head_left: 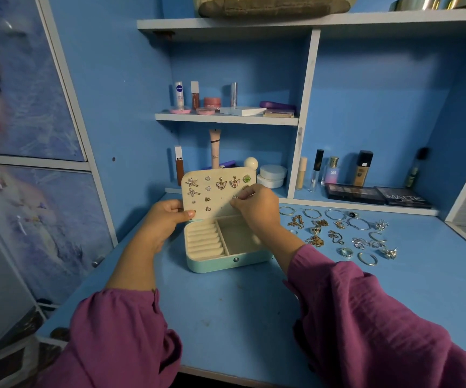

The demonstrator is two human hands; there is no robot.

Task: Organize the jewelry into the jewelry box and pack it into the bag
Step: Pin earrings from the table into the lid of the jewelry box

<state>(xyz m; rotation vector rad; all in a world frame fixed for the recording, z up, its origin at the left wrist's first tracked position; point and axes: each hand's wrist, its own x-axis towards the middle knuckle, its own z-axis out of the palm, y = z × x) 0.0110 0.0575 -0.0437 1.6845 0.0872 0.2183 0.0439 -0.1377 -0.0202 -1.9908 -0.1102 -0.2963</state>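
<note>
With my left hand (167, 217) steadying the lid of the box (220, 247) mid-tabletop, my right hand (254, 205) pinched a small earring (236, 197), which I judged needed pressing squarely into its hole.

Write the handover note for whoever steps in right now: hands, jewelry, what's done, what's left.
Left hand grips the left edge of the open jewelry box lid.
Right hand pinches a small earring against the lid.
Done: several earrings pinned in the lid.
Left: ring rolls and side compartment are empty; loose jewelry on the desk right of the box. No bag in view.
</note>
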